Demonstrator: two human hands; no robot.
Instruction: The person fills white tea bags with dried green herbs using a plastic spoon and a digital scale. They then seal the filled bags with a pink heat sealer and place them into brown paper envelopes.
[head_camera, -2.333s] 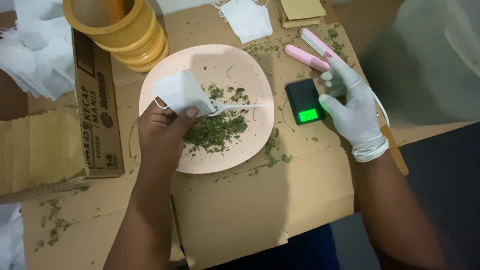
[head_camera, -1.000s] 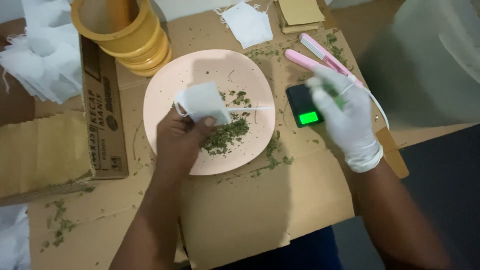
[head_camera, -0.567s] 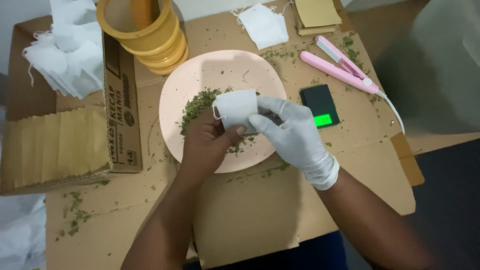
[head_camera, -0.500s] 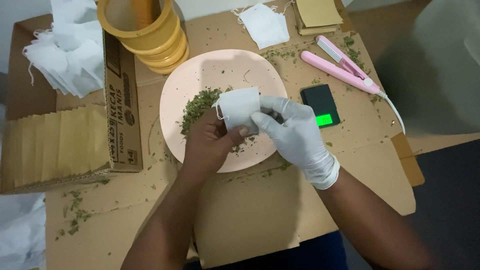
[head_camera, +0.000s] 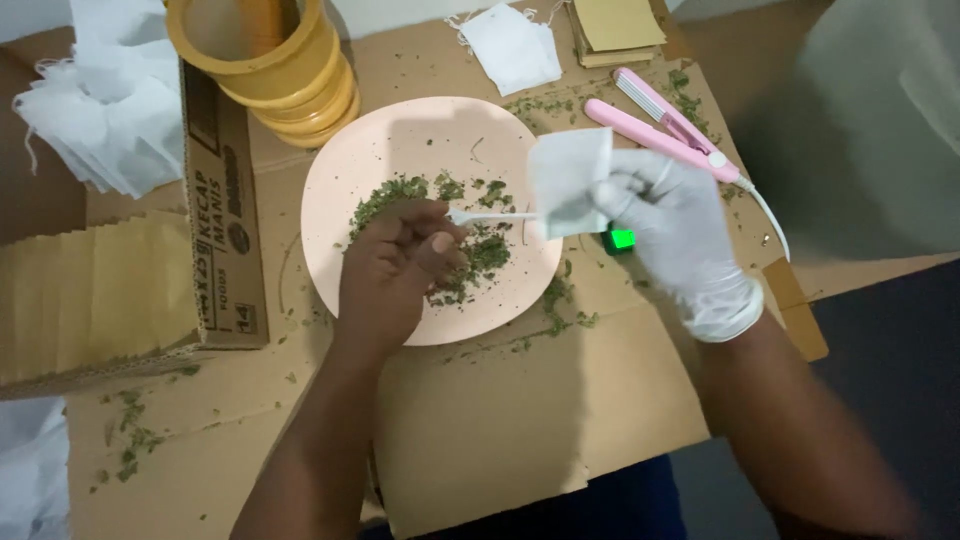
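A pink plate (head_camera: 380, 160) with dried green herb bits (head_camera: 470, 255) lies on flattened cardboard. My left hand (head_camera: 395, 270), bare, rests over the plate's lower part and pinches a small white plastic spoon (head_camera: 490, 216) that points right. My right hand (head_camera: 680, 235), in a white glove, holds a small white filter bag (head_camera: 568, 180) upright at the plate's right edge, close to the spoon's tip. A small scale with a green lit display (head_camera: 622, 240) is mostly hidden behind the gloved hand.
A stack of yellow tubs (head_camera: 275, 70) stands at the back left. A pink flat sealing iron (head_camera: 660, 125) lies at the back right. White empty bags (head_camera: 105, 110) and another (head_camera: 510, 45), tan envelopes (head_camera: 620, 25), and a cardboard box flap (head_camera: 220, 210) surround the plate.
The bag has passed from my left hand to my gloved right hand and moved right. My left hand now holds the small spoon over the herbs.
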